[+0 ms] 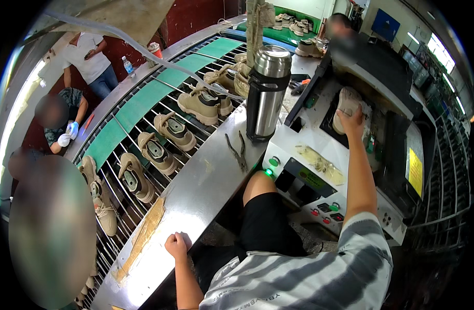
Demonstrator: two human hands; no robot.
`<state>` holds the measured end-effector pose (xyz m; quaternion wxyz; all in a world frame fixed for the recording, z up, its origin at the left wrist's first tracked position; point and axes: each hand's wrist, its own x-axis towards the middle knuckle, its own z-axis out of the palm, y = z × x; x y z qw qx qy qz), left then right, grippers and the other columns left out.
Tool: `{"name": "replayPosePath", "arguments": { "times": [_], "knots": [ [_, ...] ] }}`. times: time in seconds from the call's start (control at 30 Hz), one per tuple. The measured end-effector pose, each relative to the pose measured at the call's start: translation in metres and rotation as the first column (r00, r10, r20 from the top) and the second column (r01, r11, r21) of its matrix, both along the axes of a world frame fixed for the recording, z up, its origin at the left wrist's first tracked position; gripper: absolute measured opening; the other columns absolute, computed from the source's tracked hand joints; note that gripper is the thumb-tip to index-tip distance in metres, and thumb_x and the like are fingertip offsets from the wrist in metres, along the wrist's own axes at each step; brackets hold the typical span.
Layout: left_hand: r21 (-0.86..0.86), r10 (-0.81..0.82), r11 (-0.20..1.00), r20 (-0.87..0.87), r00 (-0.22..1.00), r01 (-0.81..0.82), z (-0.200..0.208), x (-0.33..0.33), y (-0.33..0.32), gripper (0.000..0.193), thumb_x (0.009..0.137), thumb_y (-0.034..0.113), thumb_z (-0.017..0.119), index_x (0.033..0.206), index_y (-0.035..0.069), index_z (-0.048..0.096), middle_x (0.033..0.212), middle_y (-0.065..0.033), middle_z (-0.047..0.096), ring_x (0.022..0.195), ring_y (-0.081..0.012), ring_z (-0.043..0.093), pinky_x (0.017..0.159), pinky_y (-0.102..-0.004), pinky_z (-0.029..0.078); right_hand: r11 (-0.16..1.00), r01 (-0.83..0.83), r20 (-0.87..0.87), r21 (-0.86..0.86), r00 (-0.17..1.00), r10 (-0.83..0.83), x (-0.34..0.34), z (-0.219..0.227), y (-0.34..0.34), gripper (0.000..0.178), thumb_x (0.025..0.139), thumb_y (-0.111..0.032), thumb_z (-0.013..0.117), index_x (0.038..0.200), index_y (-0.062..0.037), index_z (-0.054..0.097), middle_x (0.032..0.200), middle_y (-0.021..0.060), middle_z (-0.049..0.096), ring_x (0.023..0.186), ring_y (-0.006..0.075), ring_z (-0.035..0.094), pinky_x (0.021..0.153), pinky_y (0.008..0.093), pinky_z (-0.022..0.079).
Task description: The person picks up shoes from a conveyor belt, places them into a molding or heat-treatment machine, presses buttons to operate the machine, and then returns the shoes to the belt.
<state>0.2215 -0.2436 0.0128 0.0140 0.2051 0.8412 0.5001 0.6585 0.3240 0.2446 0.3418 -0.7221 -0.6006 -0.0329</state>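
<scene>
Beige shoe point(349, 97): at the right of the scene, over the dark recess of the white-and-black machine point(312, 138); contact with the recess cannot be told. Pale tan, rounded end pointing away from you; near part covered by your fingers, fine detail too small to read. Your right grip point(352, 120) is clamped on it. Your left grip point(177, 246) is curled closed at the near edge of the worktop point(203, 188); contents cannot be told. Pliers point(239, 153) lie farther along, just beside a steel flask point(270, 88), upright.
</scene>
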Motion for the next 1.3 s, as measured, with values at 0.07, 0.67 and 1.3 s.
{"name": "replayPosePath", "arguments": {
  "times": [0.07,0.67,1.3],
  "knots": [
    [-0.218,0.003,0.976,-0.112,0.994,-0.027,0.019,0.002,0.011,0.033,0.081,0.015,0.060,0.055,-0.001,0.048,0.048,-0.0115,0.046,0.044,-0.0190,0.041,0.047,-0.0345,0.035,0.948,0.087,0.074,-0.306,0.995,-0.068,-0.017,0.024,0.009,0.102,0.065,-0.060,0.069,0.145,-0.0114,0.030,0.143,0.0234,0.037,0.129,0.0392,0.039,0.102,0.0480,0.039],
    [-0.279,-0.005,0.960,-0.066,0.998,-0.014,0.043,0.014,0.019,0.028,0.079,0.025,0.062,0.062,0.003,0.059,0.058,-0.0125,0.058,0.054,-0.0292,0.056,0.054,-0.0382,0.044,0.936,-0.348,-0.766,-0.056,0.616,0.183,0.082,0.063,0.016,0.046,0.068,-0.028,0.068,0.107,-0.0061,0.061,0.104,0.0127,0.060,0.090,0.0259,0.057,0.079,0.0403,0.047],
    [0.883,-0.904,0.358,0.409,0.125,-0.303,0.102,0.060,0.006,0.076,0.074,0.037,0.065,0.137,0.001,0.039,0.132,-0.0219,0.051,0.116,-0.0349,0.055,0.101,-0.0487,0.043,-0.270,-0.957,-0.901,0.109,-0.209,0.379,-0.220,-0.071,-0.399,0.065,0.086,-0.013,0.059,0.144,-0.0035,0.032,0.140,0.0109,0.044,0.124,0.0208,0.046,0.104,0.0330,0.034]
  ]
}}
